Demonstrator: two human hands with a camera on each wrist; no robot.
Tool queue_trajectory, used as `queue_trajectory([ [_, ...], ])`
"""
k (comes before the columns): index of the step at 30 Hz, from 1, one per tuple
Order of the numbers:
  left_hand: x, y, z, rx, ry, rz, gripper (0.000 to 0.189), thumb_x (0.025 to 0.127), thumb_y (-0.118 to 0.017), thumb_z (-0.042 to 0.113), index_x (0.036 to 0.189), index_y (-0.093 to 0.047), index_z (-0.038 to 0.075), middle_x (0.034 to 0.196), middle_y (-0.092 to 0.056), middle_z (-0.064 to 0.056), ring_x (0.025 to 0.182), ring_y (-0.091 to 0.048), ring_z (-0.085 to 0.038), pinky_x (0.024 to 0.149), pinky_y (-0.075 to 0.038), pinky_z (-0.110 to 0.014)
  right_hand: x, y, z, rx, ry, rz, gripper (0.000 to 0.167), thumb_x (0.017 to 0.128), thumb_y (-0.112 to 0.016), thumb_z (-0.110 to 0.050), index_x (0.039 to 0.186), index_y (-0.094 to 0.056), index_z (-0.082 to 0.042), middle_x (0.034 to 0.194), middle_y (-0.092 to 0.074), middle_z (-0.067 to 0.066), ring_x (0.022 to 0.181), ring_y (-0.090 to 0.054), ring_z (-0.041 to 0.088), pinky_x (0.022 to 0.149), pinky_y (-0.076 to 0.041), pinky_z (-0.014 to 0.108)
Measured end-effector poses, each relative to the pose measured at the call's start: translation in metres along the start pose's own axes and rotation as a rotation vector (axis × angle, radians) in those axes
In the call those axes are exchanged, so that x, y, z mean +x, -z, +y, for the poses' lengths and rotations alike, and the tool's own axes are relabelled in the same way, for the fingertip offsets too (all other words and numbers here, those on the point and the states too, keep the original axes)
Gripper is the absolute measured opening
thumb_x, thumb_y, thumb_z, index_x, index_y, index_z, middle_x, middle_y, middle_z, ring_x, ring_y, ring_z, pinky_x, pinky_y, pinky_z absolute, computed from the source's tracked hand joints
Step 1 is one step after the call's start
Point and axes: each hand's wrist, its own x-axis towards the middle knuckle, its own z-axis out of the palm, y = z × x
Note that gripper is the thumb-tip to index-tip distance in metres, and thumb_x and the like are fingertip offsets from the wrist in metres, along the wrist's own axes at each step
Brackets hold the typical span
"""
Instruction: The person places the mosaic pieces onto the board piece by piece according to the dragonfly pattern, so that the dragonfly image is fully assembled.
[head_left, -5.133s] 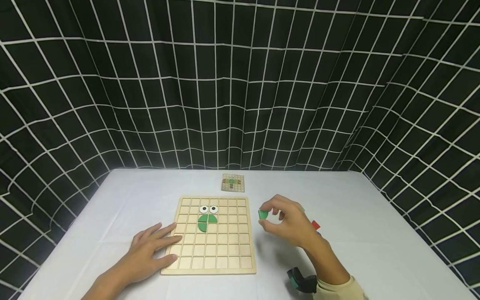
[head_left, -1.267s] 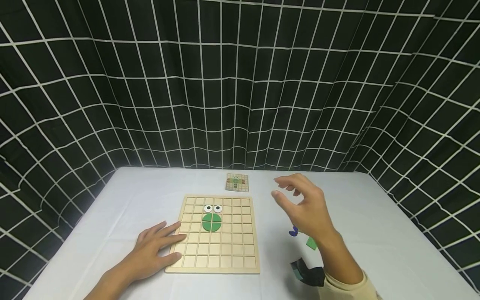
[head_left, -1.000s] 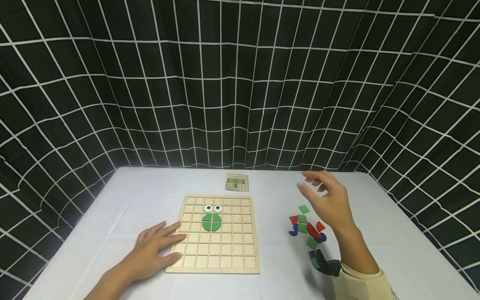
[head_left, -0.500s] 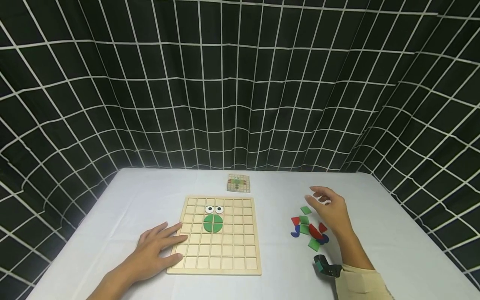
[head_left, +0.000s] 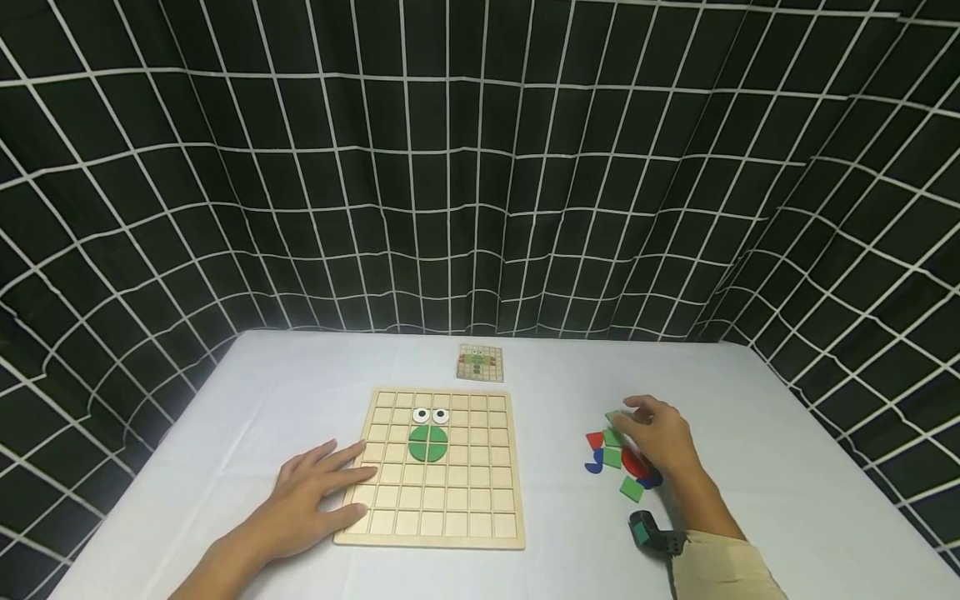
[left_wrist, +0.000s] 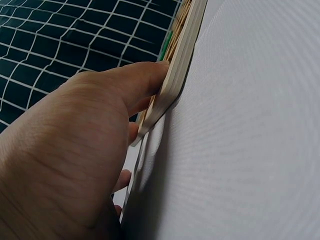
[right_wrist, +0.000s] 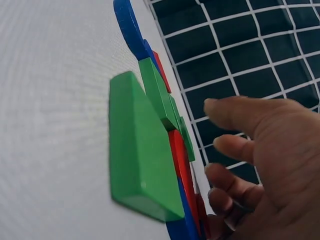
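Note:
The wooden grid board (head_left: 457, 497) carries two round eye pieces (head_left: 431, 415) and a green circle (head_left: 428, 443) of quarter pieces. My left hand (head_left: 307, 500) rests with spread fingers on its left edge; in the left wrist view the thumb (left_wrist: 145, 77) lies on the rim. Low over the pile of loose pieces is my right hand (head_left: 660, 435), its thumb and forefinger by the farthest light green square tile (head_left: 611, 416), partly hidden by the hand. In the right wrist view nothing shows between those fingers, and a nearer light green tile (right_wrist: 142, 150) lies apart from them.
Loose red (head_left: 594, 440), light green (head_left: 631, 488) and blue (head_left: 593, 468) pieces lie right of the board. A small picture card (head_left: 480, 363) lies behind it. A black curtain with white grid lines (head_left: 480, 167) surrounds the white table (head_left: 300, 375).
The green quarter piece earlier pinched in my right hand now sits in the board's circle. That hand has moved right, then down over the loose pieces. My left hand stays put.

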Motion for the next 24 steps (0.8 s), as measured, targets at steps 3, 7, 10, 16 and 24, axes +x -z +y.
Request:
queue_trajectory([
  [3, 0.0, 0.0004, 0.0012, -0.007, 0.002, -0.002, 0.04, 0.081, -0.064, 0.051, 0.119, -0.061, 0.039, 0.144, -0.043, 0.007, 0.136, -0.029, -0.034, 0.104, -0.015, -0.055, 0.0007, -0.0021, 0.0032, -0.029, -0.031, -0.026, 0.052, 0.084, -0.064, -0.039, 0.123, -0.056, -0.005, 0.118, -0.059, 0.026, 0.107, -0.055, 0.04, 0.081, -0.051, 0.05],
  [7, 0.0001, 0.0007, 0.0025, -0.011, 0.005, 0.0, 0.04, 0.08, -0.064, 0.05, 0.119, -0.062, 0.039, 0.144, -0.044, 0.007, 0.136, -0.029, -0.034, 0.104, -0.015, -0.055, 0.0017, -0.0037, 0.0053, -0.05, -0.054, -0.048, 0.053, 0.082, -0.066, -0.04, 0.121, -0.057, -0.006, 0.12, -0.057, 0.026, 0.109, -0.054, 0.041, 0.083, -0.05, 0.051],
  [10, 0.0001, 0.0005, 0.0024, -0.011, 0.007, 0.0, 0.04, 0.08, -0.065, 0.05, 0.118, -0.062, 0.039, 0.144, -0.044, 0.007, 0.136, -0.03, -0.034, 0.104, -0.015, -0.055, 0.0023, -0.0043, 0.0059, -0.053, -0.06, -0.055, 0.05, 0.082, -0.067, -0.039, 0.117, -0.059, -0.004, 0.118, -0.058, 0.025, 0.105, -0.055, 0.039, 0.081, -0.051, 0.049],
  [16, 0.0004, -0.0006, 0.0008, -0.006, -0.003, 0.006, 0.04, 0.08, -0.065, 0.051, 0.119, -0.061, 0.039, 0.144, -0.044, 0.007, 0.136, -0.03, -0.034, 0.104, -0.015, -0.055, 0.0051, -0.0054, 0.0079, -0.045, -0.103, -0.061, 0.041, 0.086, -0.062, -0.032, 0.115, -0.061, -0.002, 0.113, -0.06, 0.023, 0.093, -0.058, 0.031, 0.073, -0.053, 0.04],
  [24, 0.0001, -0.0009, 0.0016, -0.009, -0.001, 0.007, 0.04, 0.08, -0.065, 0.05, 0.119, -0.062, 0.039, 0.144, -0.044, 0.007, 0.136, -0.03, -0.034, 0.104, -0.015, -0.055, 0.0073, -0.0009, 0.0052, 0.001, -0.161, -0.091, 0.044, 0.085, -0.063, -0.03, 0.118, -0.058, -0.001, 0.114, -0.059, 0.024, 0.085, -0.056, 0.027, 0.066, -0.053, 0.034],
])
